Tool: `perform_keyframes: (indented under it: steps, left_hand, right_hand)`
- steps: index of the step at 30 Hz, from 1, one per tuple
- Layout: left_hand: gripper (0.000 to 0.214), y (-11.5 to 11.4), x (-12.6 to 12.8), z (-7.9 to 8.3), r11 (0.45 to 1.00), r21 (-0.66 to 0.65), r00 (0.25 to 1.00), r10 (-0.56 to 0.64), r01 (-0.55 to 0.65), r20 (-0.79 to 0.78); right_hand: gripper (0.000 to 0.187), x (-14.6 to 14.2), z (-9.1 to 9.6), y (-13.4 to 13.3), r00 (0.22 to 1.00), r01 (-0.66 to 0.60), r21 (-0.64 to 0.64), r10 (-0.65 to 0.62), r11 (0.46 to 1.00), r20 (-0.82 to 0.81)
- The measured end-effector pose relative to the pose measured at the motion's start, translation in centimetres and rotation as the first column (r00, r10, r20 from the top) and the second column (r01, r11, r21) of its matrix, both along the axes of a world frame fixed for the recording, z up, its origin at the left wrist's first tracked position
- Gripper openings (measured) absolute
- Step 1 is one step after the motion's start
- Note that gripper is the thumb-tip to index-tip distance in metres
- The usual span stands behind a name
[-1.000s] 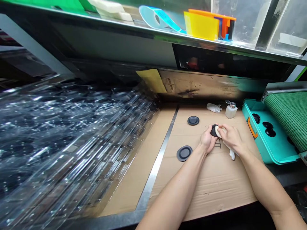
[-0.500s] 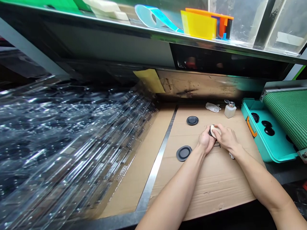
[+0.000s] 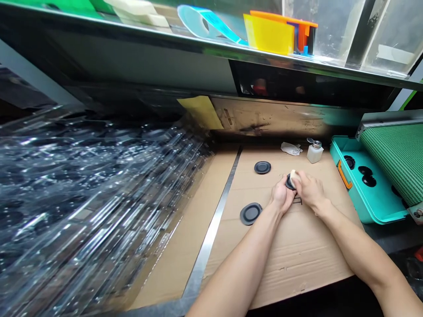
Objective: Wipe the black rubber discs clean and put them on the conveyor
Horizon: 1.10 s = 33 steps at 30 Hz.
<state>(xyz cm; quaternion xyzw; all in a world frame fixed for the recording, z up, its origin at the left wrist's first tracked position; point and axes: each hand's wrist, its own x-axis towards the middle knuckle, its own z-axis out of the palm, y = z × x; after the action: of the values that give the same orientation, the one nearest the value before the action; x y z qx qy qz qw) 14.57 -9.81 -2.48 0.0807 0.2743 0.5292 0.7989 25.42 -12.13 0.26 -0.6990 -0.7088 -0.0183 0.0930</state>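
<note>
My left hand (image 3: 280, 193) is closed round the edge of a small black round part (image 3: 289, 182), holding it above the cardboard. In my right hand (image 3: 309, 189) is a cream-coloured pad (image 3: 294, 177), pinched by the fingers and set against the part's face. My fingers cover much of both. Two more dark round discs lie flat on the cardboard to the left: a farther disc (image 3: 262, 167) and a nearer disc (image 3: 251, 213) close to my left forearm.
Stacked clear plastic trays (image 3: 109, 211) fill the left side. Behind my hands are a white pump bottle (image 3: 315, 152) and a crumpled white wipe (image 3: 291, 149). A teal bin (image 3: 370, 207) with black parts stands right, beneath a green conveyor belt (image 3: 396, 154). A shelf edge (image 3: 205, 53) crosses above.
My right hand has tilted the cream pad up on its edge, so more of the black part's face shows. The whole view has shifted slightly.
</note>
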Motion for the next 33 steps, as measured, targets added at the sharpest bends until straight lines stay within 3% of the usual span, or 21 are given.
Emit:
perform_keyframes:
  steps: [2, 5, 9, 15, 21, 24, 26, 27, 29, 33]
  left_hand:
    - [0.039, 0.0, 0.0, 0.0, 1.000, 0.009, 1.000, -0.004, 0.004, -0.005]
    - [0.041, 0.0, -0.1, -0.1, 1.000, 0.027, 1.000, 0.011, -0.011, -0.014]
    - [0.043, 0.0, -0.2, -0.1, 0.999, 0.045, 0.999, -0.030, 0.031, -0.020]
    - [0.037, 0.0, -0.6, 0.1, 0.999, 0.043, 0.994, -0.028, 0.032, -0.102]
    - [0.037, 0.4, -1.3, 0.3, 0.998, 0.054, 0.997, -0.027, 0.031, -0.071]
    - [0.046, 0.6, -1.7, 0.6, 0.999, 0.039, 0.999, -0.025, 0.026, -0.034]
    - [0.051, 0.7, -1.9, 0.8, 0.999, 0.033, 0.999, -0.037, 0.037, 0.008]
    - [0.050, 0.7, -2.0, 0.9, 0.998, 0.037, 0.999, -0.045, 0.044, 0.027]
    - [0.044, 0.8, -2.1, 0.9, 0.997, 0.046, 0.997, -0.064, 0.062, 0.043]
    - [0.039, 0.8, -2.1, 0.8, 0.994, 0.057, 0.995, -0.099, 0.097, 0.026]
  right_hand:
    - [0.044, -0.2, 0.1, -0.3, 1.000, -0.028, -0.022, 0.028, 0.999, 0.002]
    - [0.044, -0.6, 0.2, -0.6, 1.000, 0.031, -0.041, -0.031, 0.999, -0.004]
    - [0.043, -0.6, 0.2, -0.5, 0.995, -0.082, -0.026, 0.080, 0.996, -0.063]
    - [0.037, 3.4, 0.1, 0.8, 0.969, 0.163, 0.043, -0.151, 0.986, -0.198]
    - [0.048, 5.5, 2.4, -0.7, 0.982, 0.188, 0.236, -0.174, 0.953, -0.079]
    - [0.048, 5.3, 3.4, -1.6, 0.989, 0.138, -0.036, -0.139, 0.990, -0.048]
    - [0.041, 5.2, 3.3, -1.7, 0.998, 0.040, -0.230, -0.050, 0.972, -0.038]
    - [0.035, 5.2, 3.1, -1.6, 0.999, -0.019, -0.265, 0.008, 0.964, -0.046]
    - [0.023, 5.1, 2.5, -1.3, 0.991, -0.115, -0.197, 0.098, 0.974, -0.096]
    - [0.028, 4.2, 1.7, -0.7, 0.940, -0.170, 0.135, 0.202, 0.976, -0.275]
